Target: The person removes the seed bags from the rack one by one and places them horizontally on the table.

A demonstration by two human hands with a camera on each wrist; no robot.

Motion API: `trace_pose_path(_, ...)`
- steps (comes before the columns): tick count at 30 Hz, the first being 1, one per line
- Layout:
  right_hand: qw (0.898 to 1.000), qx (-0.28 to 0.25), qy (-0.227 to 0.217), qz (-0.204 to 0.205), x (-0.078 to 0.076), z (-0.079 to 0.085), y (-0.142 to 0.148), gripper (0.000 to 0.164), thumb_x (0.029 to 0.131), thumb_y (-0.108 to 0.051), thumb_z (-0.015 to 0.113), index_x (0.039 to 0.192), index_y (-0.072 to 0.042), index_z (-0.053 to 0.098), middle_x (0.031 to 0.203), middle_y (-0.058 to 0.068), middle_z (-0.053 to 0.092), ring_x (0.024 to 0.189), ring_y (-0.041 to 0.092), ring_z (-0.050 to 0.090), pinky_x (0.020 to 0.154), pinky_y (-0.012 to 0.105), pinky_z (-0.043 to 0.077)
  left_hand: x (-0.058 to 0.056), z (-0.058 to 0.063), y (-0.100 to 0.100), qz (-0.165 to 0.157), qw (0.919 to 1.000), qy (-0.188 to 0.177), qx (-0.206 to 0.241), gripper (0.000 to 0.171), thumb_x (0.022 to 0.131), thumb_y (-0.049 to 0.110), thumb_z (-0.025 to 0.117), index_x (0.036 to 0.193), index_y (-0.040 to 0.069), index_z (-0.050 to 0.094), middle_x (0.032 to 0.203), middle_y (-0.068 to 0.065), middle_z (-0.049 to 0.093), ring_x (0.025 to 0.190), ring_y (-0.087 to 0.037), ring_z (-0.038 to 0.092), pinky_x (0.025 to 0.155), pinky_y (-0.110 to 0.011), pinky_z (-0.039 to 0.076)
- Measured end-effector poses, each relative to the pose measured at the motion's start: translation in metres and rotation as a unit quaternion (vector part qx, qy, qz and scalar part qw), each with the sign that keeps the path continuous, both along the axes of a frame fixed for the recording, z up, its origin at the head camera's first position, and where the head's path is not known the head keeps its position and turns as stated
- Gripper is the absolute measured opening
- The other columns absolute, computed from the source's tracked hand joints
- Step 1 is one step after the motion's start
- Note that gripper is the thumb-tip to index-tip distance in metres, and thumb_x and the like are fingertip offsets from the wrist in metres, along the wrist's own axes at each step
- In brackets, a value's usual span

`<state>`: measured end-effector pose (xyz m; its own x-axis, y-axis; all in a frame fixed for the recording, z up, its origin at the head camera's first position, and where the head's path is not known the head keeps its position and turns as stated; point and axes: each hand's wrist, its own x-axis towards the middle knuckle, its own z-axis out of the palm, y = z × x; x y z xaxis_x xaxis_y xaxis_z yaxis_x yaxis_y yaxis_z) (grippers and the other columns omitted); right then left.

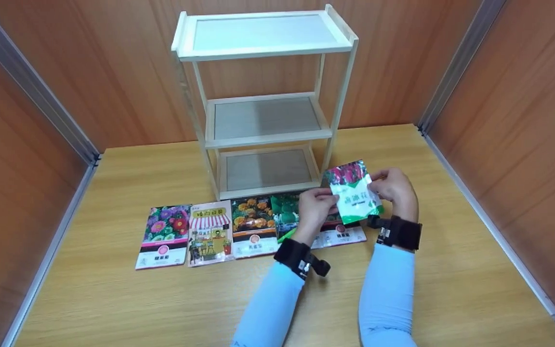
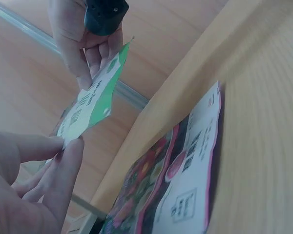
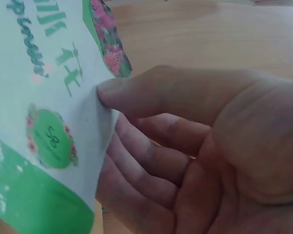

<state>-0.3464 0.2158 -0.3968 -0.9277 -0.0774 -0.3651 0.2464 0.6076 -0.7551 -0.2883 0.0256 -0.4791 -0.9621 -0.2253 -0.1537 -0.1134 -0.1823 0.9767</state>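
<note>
A white and green seed packet [image 1: 353, 195] with pink flowers is held up between my two hands, tilted above the right end of a row of packets. My left hand [image 1: 314, 209] pinches its left edge between thumb and finger; the left wrist view shows the thumb and fingertip meeting at a corner. My right hand [image 1: 395, 189] pinches the opposite edge, the thumb [image 3: 136, 95] lying on the printed face. Below, the rightmost packet [image 1: 342, 236] lies partly hidden. A green-leaf packet [image 1: 284, 214] beside it is partly covered by my left hand.
Further left lie an orange-flower packet [image 1: 254, 226], a shopfront-print packet [image 1: 211, 236] and a purple-and-red-flower packet [image 1: 163, 238]. Right behind the row stands a three-tier pale wooden shelf [image 1: 263, 52]. Wood-grain panels [image 1: 513, 144] enclose the table [image 1: 113, 299] on the left, back and right.
</note>
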Motion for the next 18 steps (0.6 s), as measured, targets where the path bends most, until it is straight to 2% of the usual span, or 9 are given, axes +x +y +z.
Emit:
trace_pose_path(5,1.000,-0.020,0.008,-0.015,-0.002,-0.007,0.009,0.034,0.102,-0.010,0.058,0.135,-0.003,0.059,0.133,0.019,0.056,0.119,0.033,0.054,0.108,0.050,0.045,-0.003,-0.002,0.011,0.013,0.9999,-0.004,0.001,0.019,0.090,0.001,0.077,0.108,0.004,0.072,0.090,-0.006,0.074,0.080,-0.019,0.074,0.071,-0.029,0.062)
trace_pose_path(12,0.999,-0.037,0.016,-0.013,-0.007,-0.017,0.025,0.040,0.099,-0.011,0.059,0.138,-0.001,0.059,0.134,0.020,0.057,0.118,0.032,0.056,0.106,0.047,0.048,-0.007,-0.008,0.024,0.024,0.9997,0.004,-0.006,0.020,0.090,-0.004,0.076,0.109,0.001,0.074,0.090,-0.008,0.074,0.083,-0.019,0.074,0.075,-0.033,0.063)
trace_pose_path(18,0.999,-0.027,0.028,-0.021,-0.008,-0.026,0.037,0.040,0.099,-0.012,0.060,0.136,0.000,0.060,0.133,0.021,0.058,0.117,0.033,0.057,0.103,0.046,0.049,-0.009,-0.012,0.035,0.000,0.9995,-0.011,-0.028,0.022,0.093,-0.004,0.072,0.113,0.003,0.075,0.095,-0.005,0.074,0.089,-0.015,0.073,0.078,-0.030,0.062)
